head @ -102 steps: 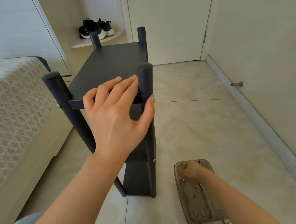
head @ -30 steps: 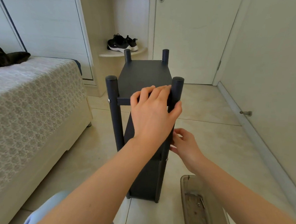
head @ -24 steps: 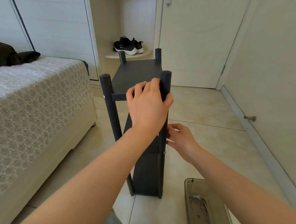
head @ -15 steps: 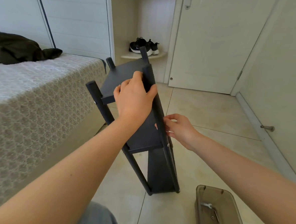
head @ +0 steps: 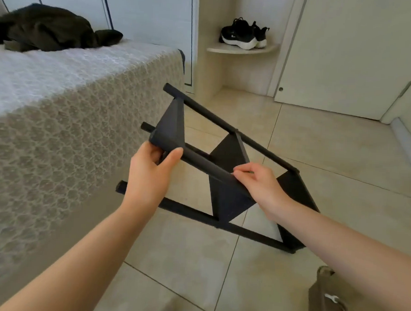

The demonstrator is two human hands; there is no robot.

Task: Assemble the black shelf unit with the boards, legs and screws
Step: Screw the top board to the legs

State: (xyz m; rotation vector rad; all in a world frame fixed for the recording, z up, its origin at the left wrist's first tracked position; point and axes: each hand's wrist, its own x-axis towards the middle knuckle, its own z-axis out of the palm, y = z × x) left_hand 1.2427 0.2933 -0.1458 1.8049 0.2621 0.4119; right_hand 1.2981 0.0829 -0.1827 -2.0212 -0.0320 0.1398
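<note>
Status: shelf unit (head: 225,200) stood upright half a second ago and is now tipped toward the bed (head: 58,103). Its top end points to 10 o'clock and its feet to 4 o'clock. The foot corner is down on the floor tiles (head: 344,144); the rest looks carried. Three boards and four legs are already joined.

Grip: left hand (head: 150,176) is curled around the near upper leg (head: 206,166) right by the top board (head: 170,126), thumb on top. The right hand (head: 260,185) has shifted to the middle board (head: 226,154) joint, thumb and forefinger pinched together on that leg. It's probably on a screw, but that's too small and blurred to confirm.

The parts tray (head: 330,307) is at 5 o'clock, cut off by the frame edge.

Read: tipping brings that joint face-up, so this looks like late-stage screw seating or tightening. Risk: the unit pivots on that one foot.
</note>
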